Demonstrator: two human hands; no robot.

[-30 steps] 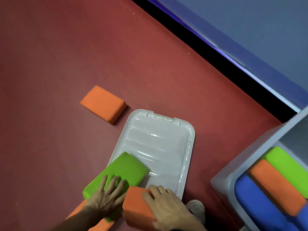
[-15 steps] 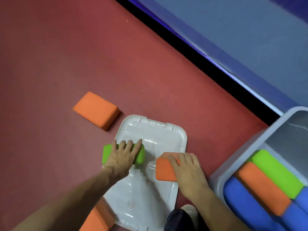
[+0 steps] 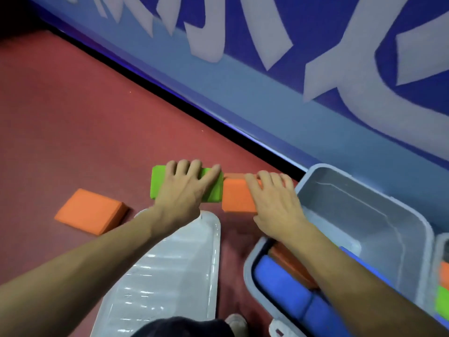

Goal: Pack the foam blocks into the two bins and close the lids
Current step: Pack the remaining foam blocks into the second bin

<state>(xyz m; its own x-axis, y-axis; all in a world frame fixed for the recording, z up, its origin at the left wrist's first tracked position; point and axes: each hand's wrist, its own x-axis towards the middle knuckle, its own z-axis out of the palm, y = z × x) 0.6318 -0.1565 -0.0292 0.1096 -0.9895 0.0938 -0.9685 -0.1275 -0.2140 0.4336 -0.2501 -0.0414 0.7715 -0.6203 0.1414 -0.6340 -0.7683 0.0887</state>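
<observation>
My left hand (image 3: 185, 188) grips a green foam block (image 3: 158, 183), held in the air above the red floor. My right hand (image 3: 274, 200) grips an orange foam block (image 3: 237, 194) right beside it, the two blocks end to end. Both are just left of a grey bin (image 3: 369, 210), which holds blue blocks (image 3: 279, 285) and an orange block (image 3: 291, 266) at its near end, partly hidden by my right forearm. A clear lid (image 3: 170, 268) lies on the floor below my left arm. Another orange block (image 3: 90, 210) lies on the floor to the left.
A second bin (image 3: 441, 246) with orange and green blocks shows at the right edge. A blue wall with white lettering (image 3: 267, 45) runs diagonally behind, with a dark gap at its base. My shoe (image 3: 234, 321) is at the bottom.
Both hands have lifted their blocks off the lid and carried them up and to the right, toward the bin. The view has tilted up to show the wall.
</observation>
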